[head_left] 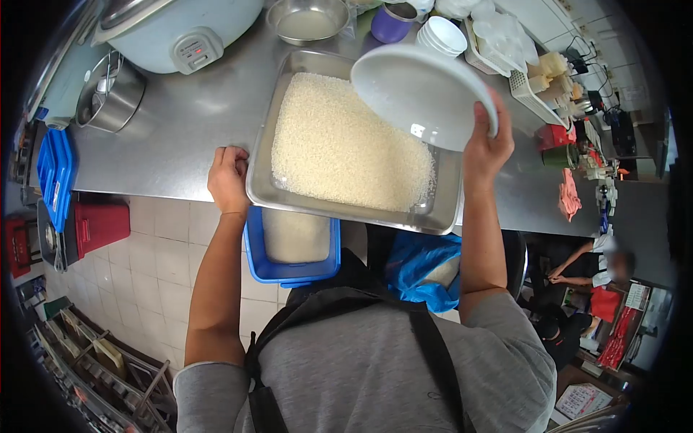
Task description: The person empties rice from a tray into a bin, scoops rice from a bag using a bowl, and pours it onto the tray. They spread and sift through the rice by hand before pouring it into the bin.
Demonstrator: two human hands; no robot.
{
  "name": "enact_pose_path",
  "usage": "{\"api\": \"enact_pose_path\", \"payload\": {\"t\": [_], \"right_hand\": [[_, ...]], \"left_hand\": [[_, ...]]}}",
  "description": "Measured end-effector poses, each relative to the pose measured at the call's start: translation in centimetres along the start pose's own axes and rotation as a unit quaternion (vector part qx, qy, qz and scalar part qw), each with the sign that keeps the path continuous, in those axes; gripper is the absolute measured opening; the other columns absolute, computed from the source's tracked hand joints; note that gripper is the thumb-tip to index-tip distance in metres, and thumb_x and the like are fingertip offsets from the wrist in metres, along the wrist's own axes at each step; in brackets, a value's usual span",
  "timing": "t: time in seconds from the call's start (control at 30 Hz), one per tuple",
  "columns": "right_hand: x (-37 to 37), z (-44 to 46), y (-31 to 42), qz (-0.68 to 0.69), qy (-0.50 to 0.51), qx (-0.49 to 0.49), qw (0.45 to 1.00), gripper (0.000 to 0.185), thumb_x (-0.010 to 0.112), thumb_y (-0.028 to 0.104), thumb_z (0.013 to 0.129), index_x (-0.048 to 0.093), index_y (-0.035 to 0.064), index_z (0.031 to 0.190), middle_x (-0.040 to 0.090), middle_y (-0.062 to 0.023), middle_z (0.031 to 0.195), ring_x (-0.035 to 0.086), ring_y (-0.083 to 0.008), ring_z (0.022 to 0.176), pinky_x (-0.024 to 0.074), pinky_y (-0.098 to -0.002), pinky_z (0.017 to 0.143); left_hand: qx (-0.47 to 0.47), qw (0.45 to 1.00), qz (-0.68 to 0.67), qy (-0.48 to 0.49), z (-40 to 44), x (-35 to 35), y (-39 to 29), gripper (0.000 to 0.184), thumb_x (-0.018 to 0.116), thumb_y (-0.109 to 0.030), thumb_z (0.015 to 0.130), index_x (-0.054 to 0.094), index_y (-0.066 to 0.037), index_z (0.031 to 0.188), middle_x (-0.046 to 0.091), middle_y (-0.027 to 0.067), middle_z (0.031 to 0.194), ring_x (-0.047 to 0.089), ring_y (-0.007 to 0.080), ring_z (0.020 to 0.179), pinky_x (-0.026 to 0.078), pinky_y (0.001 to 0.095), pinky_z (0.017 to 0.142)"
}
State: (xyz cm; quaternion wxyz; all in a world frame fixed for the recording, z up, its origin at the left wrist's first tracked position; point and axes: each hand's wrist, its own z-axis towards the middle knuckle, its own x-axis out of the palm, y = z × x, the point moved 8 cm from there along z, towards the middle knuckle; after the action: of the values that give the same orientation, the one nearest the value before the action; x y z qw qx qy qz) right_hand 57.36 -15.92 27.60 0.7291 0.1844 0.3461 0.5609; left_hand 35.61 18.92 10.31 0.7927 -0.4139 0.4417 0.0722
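Observation:
A large white bowl [426, 94] is tilted over the right part of a metal tray [451, 180]. My right hand [487, 141] is closed around the bowl's right rim. White rice grains [346, 144] spread across most of the tray, with bare metal along its right side. Beside the tray's lower left corner, my left hand [229, 177] rests at the counter edge with its fingers curled. Whether they grip anything is hidden. Below the counter edge, a blue bin [292, 273] holds more rice-like grain. A blue plastic bag [419, 267] with pale contents sits to its right.
A large rice cooker [177, 32], a metal pot [112, 94] and a metal bowl [307, 22] stand on the steel counter [188, 115]. Stacked white bowls [442, 36] and white baskets [530, 94] line the back. Blue lids [56, 173] hang at left. Other people [577, 289] are at far right.

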Motion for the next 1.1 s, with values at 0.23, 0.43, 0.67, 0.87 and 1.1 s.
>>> {"api": "enact_pose_path", "payload": {"t": [0.23, 0.43, 0.67, 0.87, 1.1], "right_hand": [[-6.7, -5.1, -16.5, 0.289, -0.162, 0.502, 0.799, 0.043, 0.059, 0.008, 0.092, 0.046, -0.0016, 0.132, 0.057, -0.0134, 0.124, 0.058, -0.0286, 0.112, 0.0496, -0.0439, 0.093], [-14.5, -11.6, -24.3, 0.33, -0.283, 0.573, 0.695, 0.042, 0.052, 0.014, 0.096, 0.043, 0.001, 0.135, 0.056, -0.0169, 0.125, 0.056, -0.0341, 0.115, 0.0483, -0.0561, 0.094], [-20.5, -14.1, -29.0, 0.219, -0.298, 0.56, 0.741, 0.044, 0.052, 0.024, 0.097, 0.043, 0.0008, 0.134, 0.057, -0.0146, 0.122, 0.058, -0.0311, 0.113, 0.0507, -0.0508, 0.092], [-20.4, -13.2, -28.8, 0.169, -0.279, 0.561, 0.761, 0.041, 0.059, 0.018, 0.093, 0.047, -0.0006, 0.128, 0.06, -0.0143, 0.117, 0.062, -0.0286, 0.104, 0.0525, -0.0412, 0.088], [-19.3, -9.8, -28.1, 0.089, -0.178, 0.478, 0.855, 0.039, 0.059, 0.01, 0.091, 0.049, -0.0031, 0.126, 0.06, -0.0133, 0.116, 0.062, -0.0241, 0.104, 0.0511, -0.0352, 0.086]], "left_hand": [[-0.009, 1.0, -0.001, 0.003, 0.3, 0.6, 0.4, 0.013, 0.057, -0.001, 0.075, 0.061, -0.011, 0.083, 0.058, 0.0048, 0.083, 0.057, 0.0245, 0.068, 0.045, 0.0348, 0.06], [-0.021, 1.0, 0.019, 0.008, 0.2, 0.8, 0.2, 0.015, 0.053, 0.002, 0.079, 0.061, -0.009, 0.085, 0.059, 0.0023, 0.087, 0.056, 0.0193, 0.071, 0.046, 0.0308, 0.063], [-0.032, 0.999, -0.011, 0.015, 0.1, 0.8, -0.1, 0.012, 0.053, 0.0, 0.08, 0.061, -0.008, 0.086, 0.056, 0.0025, 0.087, 0.054, 0.0159, 0.071, 0.044, 0.0271, 0.065], [-0.023, 0.999, 0.012, 0.038, 0.4, 1.8, 0.8, 0.01, 0.053, -0.001, 0.085, 0.059, -0.004, 0.092, 0.053, 0.0032, 0.09, 0.053, 0.0155, 0.078, 0.045, 0.0269, 0.072], [-0.03, 1.0, 0.0, -0.009, 0.1, 1.3, 1.1, 0.01, 0.057, -0.005, 0.079, 0.061, -0.008, 0.087, 0.057, 0.0024, 0.088, 0.058, 0.0182, 0.074, 0.046, 0.0293, 0.066]]}}
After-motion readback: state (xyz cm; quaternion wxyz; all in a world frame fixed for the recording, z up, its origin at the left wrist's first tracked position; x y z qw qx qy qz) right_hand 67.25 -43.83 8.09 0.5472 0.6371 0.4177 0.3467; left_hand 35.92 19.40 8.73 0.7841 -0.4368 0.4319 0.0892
